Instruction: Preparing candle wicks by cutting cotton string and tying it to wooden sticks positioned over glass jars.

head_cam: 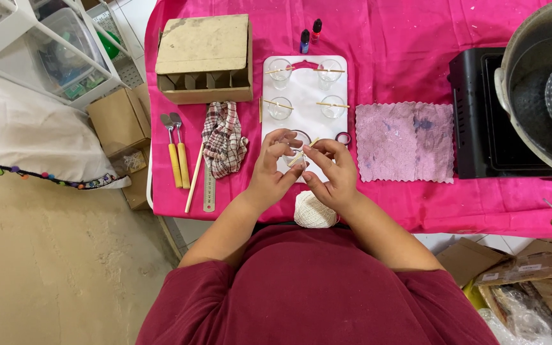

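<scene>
My left hand [273, 167] and my right hand [329, 171] meet over the near end of a white board [305, 86]. Together they hold a small clear glass [298, 138] and a thin wooden stick [313, 143] with a bit of white string. Several more small glasses stand on the board, such as the clear glass [280, 107], each with a wooden stick laid across its rim. A ball of white string [315, 211] lies at the table's near edge, under my wrists. A small dark ring [343, 137] lies beside my right hand.
On the pink tablecloth [404, 38] stand a cardboard box [206, 57], two small dye bottles [310, 35], a checked cloth [223, 137], two spoons [175, 150], a metal ruler [209, 185], a purple rag [405, 140], and a black stove [480, 115] with a metal pot [531, 70]. Boxes sit on the floor.
</scene>
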